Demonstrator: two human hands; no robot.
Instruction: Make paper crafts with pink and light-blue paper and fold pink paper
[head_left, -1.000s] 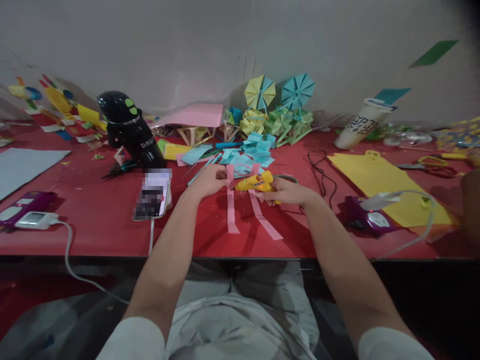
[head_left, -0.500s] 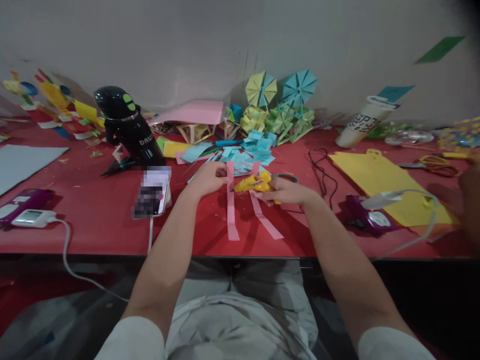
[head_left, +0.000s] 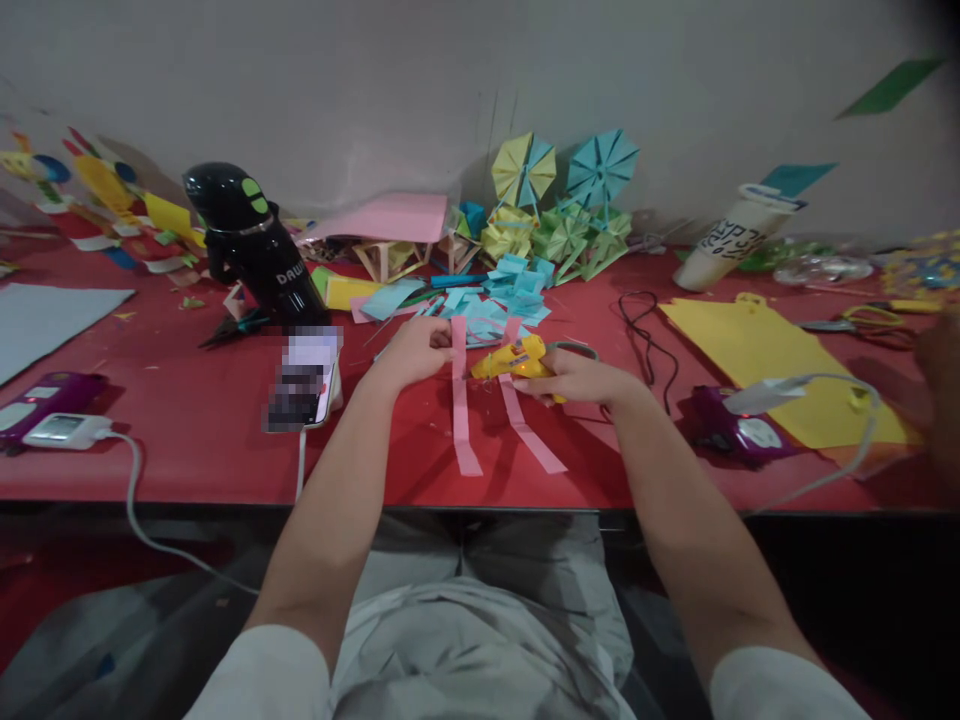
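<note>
In my right hand [head_left: 574,378] is a yellow glue gun [head_left: 514,358], its nozzle pointing left at a pink paper strip [head_left: 461,420]. My left hand [head_left: 421,350] pinches the upper part of that strip by its left edge. The strip has a crease near its lower end and hangs toward the front of the table. A second pink strip [head_left: 532,435] slants down to the right below the glue gun. Light-blue paper pieces [head_left: 514,290] lie heaped just behind both hands. Scissor handles [head_left: 574,349] show partly behind my right hand.
A black bottle [head_left: 255,250] and a propped phone [head_left: 306,380] stand left. Folded paper fans [head_left: 600,168] lean on the wall. On the right are yellow sheets [head_left: 780,360], a purple power socket [head_left: 739,430], a paper cup [head_left: 731,240] and scissors [head_left: 855,322]. Another person's hand [head_left: 937,375] is at the right edge.
Both hands keep nearly the same hold and place. The glue gun's nozzle stays beside the left pink strip, with only a slight shift of the whole view.
</note>
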